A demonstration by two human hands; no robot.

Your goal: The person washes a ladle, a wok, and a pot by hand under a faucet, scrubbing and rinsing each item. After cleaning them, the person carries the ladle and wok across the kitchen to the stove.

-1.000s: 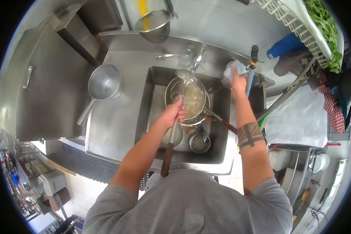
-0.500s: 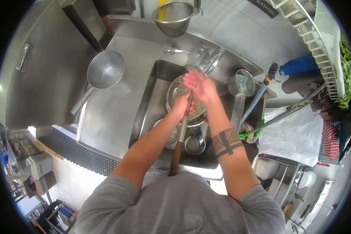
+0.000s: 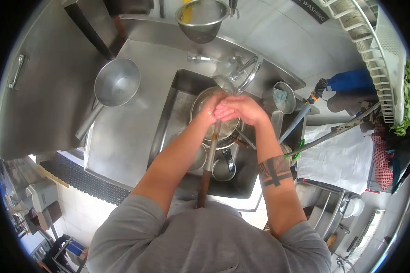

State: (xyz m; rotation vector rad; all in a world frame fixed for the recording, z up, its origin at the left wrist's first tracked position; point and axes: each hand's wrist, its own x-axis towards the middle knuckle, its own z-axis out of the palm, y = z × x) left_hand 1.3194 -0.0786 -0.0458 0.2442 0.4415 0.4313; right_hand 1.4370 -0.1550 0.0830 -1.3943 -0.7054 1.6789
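Observation:
Beneath the running tap [image 3: 251,77], my left hand [image 3: 210,110] is closed around the upper handle of a long-handled ladle [image 3: 209,159]; some of its fingers are hidden. Past my hands shows the ladle's metal head [image 3: 224,83]. Its wooden end reaches back to my shirt. My right hand [image 3: 242,108] lies across the left one, fingers stretched out over it and the handle. Below both hands, a round metal pan [image 3: 197,108] stands in the sink [image 3: 169,122], partly covered by my hands. A smaller pot [image 3: 223,170] with a dark handle sits nearer me.
On the left drainboard [image 3: 118,132] rests a metal saucepan [image 3: 116,82]. A handled metal pot [image 3: 284,98] holding a cloth is at the sink's right. A strainer [image 3: 202,22] hangs on the back wall. Poles [image 3: 300,119] lean at the right, under a white wire rack [image 3: 373,54].
My right hand has come down from an upturned open palm onto my left hand, which stays at the ladle's handle. The view has shifted slightly.

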